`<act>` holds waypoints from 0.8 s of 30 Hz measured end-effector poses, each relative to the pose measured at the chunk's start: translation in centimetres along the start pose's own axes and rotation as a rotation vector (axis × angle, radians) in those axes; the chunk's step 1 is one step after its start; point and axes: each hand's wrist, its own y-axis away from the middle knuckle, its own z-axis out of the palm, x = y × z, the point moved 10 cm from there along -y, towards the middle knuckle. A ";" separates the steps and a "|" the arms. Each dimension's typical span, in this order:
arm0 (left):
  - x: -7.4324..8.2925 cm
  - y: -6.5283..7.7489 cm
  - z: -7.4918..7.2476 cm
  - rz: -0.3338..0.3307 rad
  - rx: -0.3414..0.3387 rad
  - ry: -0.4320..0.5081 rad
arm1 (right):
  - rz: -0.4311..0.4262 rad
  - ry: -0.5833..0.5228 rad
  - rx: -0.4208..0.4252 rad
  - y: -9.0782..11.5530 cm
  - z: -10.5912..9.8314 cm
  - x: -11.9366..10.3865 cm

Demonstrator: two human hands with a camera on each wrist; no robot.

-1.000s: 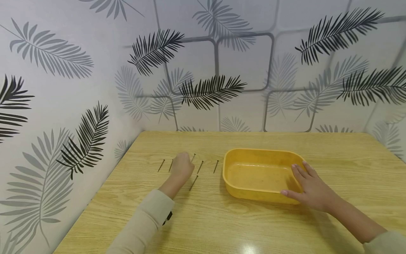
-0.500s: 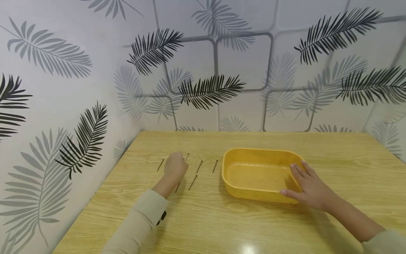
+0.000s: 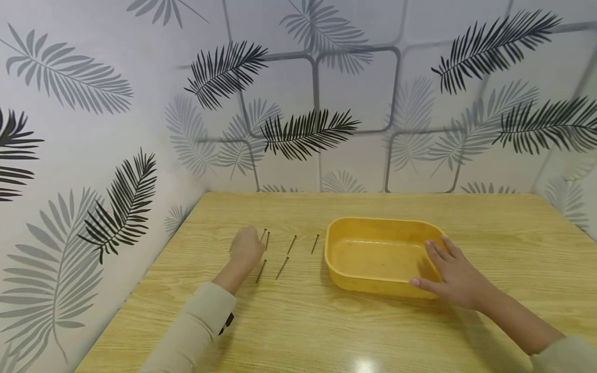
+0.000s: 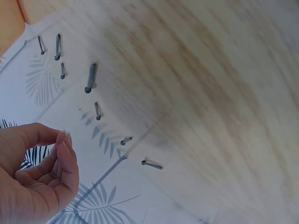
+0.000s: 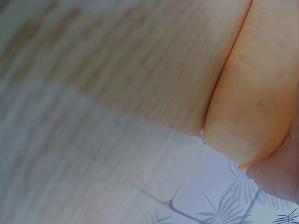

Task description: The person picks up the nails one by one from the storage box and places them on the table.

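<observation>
My left hand is over the left part of the table, fingers curled, with a thin dark nail sticking out on its right side. In the left wrist view, the thumb and index fingertips of the left hand meet in a pinch; the nail cannot be made out there. Several nails lie on the wood, including one nail just right of the hand and another nail nearer the front. My right hand rests on the right end of the yellow plastic tub, fingers spread over its rim.
The wooden table meets a leaf-patterned wall at the back and left. Between the left hand and the tub lie more nails, one nail close to the tub's left side. The tub's inside holds nothing visible.
My left hand has moved left along the row of nails, the nail in it moving along. Nails it covered on its right now show. The right hand and tub stay put.
</observation>
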 end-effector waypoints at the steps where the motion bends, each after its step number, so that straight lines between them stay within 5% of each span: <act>1: -0.2 0.0 0.0 0.001 0.001 -0.005 | 0.000 0.002 0.000 0.0 0.0 0.0; 8: -1.7 0.4 0.2 0.000 -0.019 0.010 | 0.005 -0.005 -0.004 0.0 0.1 0.1; 24: -4.1 0.8 -0.3 -0.005 0.008 -0.126 | 0.007 -0.008 -0.012 0.0 0.0 0.0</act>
